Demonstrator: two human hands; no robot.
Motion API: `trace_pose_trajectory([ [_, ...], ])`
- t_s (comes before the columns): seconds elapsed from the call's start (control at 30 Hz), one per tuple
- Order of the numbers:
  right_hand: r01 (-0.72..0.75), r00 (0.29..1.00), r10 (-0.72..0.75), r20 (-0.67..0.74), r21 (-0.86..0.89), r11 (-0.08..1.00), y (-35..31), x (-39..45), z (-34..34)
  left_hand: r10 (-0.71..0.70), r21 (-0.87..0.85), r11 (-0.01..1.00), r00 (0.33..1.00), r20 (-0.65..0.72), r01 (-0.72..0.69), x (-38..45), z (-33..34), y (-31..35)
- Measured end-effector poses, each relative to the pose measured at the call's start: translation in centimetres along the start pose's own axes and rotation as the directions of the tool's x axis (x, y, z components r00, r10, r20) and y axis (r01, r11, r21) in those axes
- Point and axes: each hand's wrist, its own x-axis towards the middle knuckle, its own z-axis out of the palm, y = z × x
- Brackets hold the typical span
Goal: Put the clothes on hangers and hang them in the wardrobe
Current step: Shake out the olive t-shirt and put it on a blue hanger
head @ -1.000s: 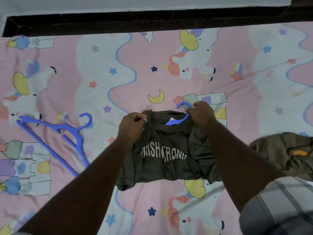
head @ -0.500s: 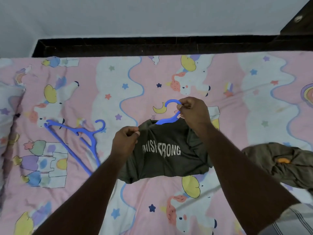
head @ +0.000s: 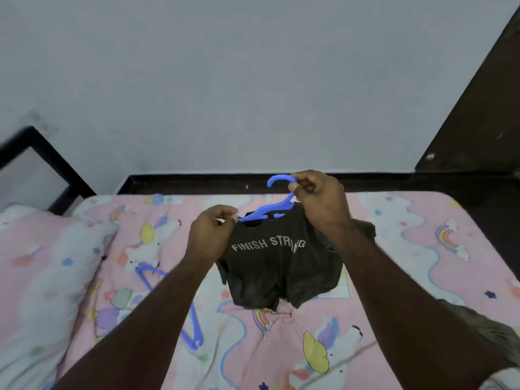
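Both hands point(head: 213, 235) lift hangered shirt point(head: 278, 271) — seemingly airborne.

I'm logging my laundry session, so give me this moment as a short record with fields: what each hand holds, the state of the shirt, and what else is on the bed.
left hand: pinches the shirt's shoulder at the hanger's arm end
right hand: grips the neck below the hook of the blue hanger
shirt: dark T-shirt printed FINISH STRONG, lifted, hem near the bed
hanger fit: one arm sticks out of the collar
spare hanger: blue, lying on the bedsheet
other garment: olive, at right edge
pillow: left

left hand point(head: 212, 235) pinching, right hand point(head: 318, 197) pinching, arms outstretched
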Motion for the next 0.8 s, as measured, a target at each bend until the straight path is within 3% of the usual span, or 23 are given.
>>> trace_pose_trajectory([
  [0.13, 0.126, 0.99, -0.128, -0.053, -0.034, 0.991, -8.7, -2.9, -2.4, 0.217, -0.003, 0.976, 0.976, -0.003, -0.217, -2.9, -4.6, 7.2],
  [0.33, 0.225, 0.935, -0.234, -0.268, -0.063, 0.972, -17.0, -8.0, -6.3, 0.33, -0.018, 0.942, 0.936, -0.123, -0.334, -8.6, -12.2, 11.9],
  [0.4, 0.206, 0.941, -0.226, -0.253, -0.102, 0.973, -18.5, -9.6, -7.1, 0.347, -0.006, 0.936, 0.929, -0.131, -0.351, -9.9, -14.0, 13.2],
  [0.53, 0.205, 0.926, -0.221, -0.307, -0.083, 0.975, -21.3, -11.1, -9.0, 0.415, 0.014, 0.91, 0.906, -0.088, -0.415, -12.2, -15.9, 15.7],
  [0.67, 0.227, 0.944, -0.256, -0.208, -0.151, 0.962, -23.4, -12.2, -9.4, 0.501, 0.076, 0.863, 0.865, 0.008, -0.5, -14.2, -15.8, 18.0],
  [0.8, 0.251, 0.939, -0.271, -0.21, -0.12, 0.961, -24.4, -12.5, -9.6, 0.517, 0.094, 0.846, 0.85, 0.097, -0.525, -15.3, -14.3, 19.9],
])
